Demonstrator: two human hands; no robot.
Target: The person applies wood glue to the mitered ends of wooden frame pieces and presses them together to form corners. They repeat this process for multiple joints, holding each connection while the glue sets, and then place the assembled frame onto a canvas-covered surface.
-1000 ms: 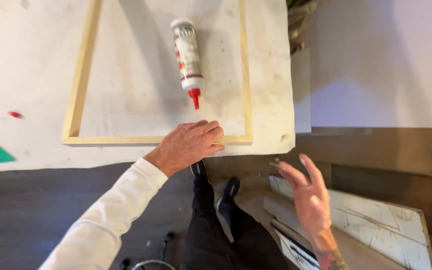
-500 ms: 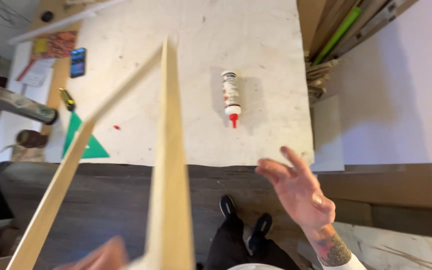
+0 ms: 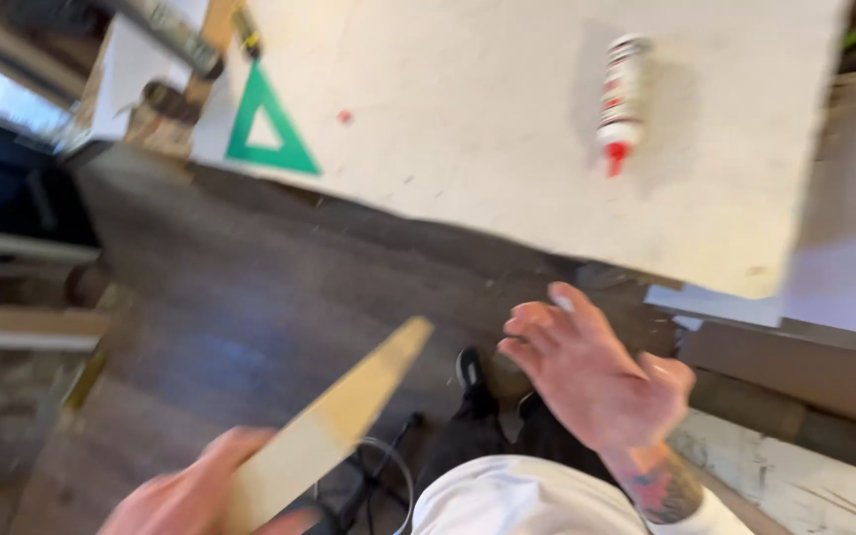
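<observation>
Head view, blurred: the left hand (image 3: 185,495) grips a pale wooden strip (image 3: 334,426) low over the dark floor (image 3: 220,297), while the right hand (image 3: 596,381) hovers empty, fingers loosely curled. On the white table (image 3: 468,129) lie a glue bottle (image 3: 621,99) and a green triangle (image 3: 267,129).

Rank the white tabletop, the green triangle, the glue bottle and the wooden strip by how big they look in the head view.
1. White tabletop, by far the largest.
2. Wooden strip in the left hand; close to the camera and blurred, so its rank is unsure.
3. Green triangle.
4. Glue bottle; close to the triangle in size.
</observation>
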